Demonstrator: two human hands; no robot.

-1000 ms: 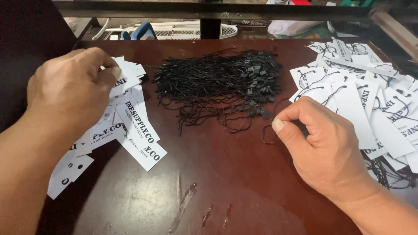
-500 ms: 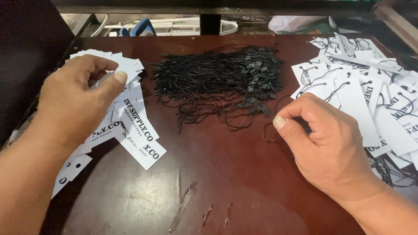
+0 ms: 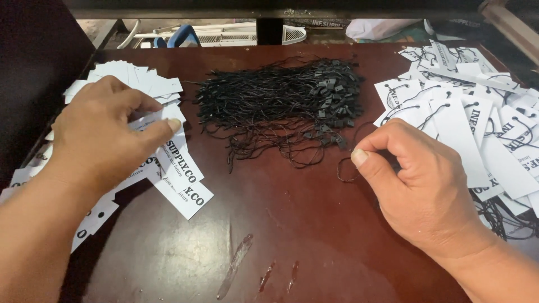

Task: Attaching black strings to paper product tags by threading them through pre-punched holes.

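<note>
Basically head view: left hand (image 3: 106, 137) pinching one white paper tag (image 3: 147, 120) off the loose stack, right hand (image 3: 418, 188) closed on thin black looped string (image 3: 345, 168) beside black string bundle (image 3: 281, 104); strung white tags (image 3: 477, 120) piled right on brown table (image 3: 314, 235).

**A worn table under daylight**

A dark reddish-brown wooden tabletop (image 3: 314, 235) with a glossy, scratched surface fills the view. Beyond its far edge sit a white slatted plastic rack (image 3: 236, 36) and a blue object (image 3: 181, 37). A dark panel (image 3: 39, 62) stands at the left.
</note>
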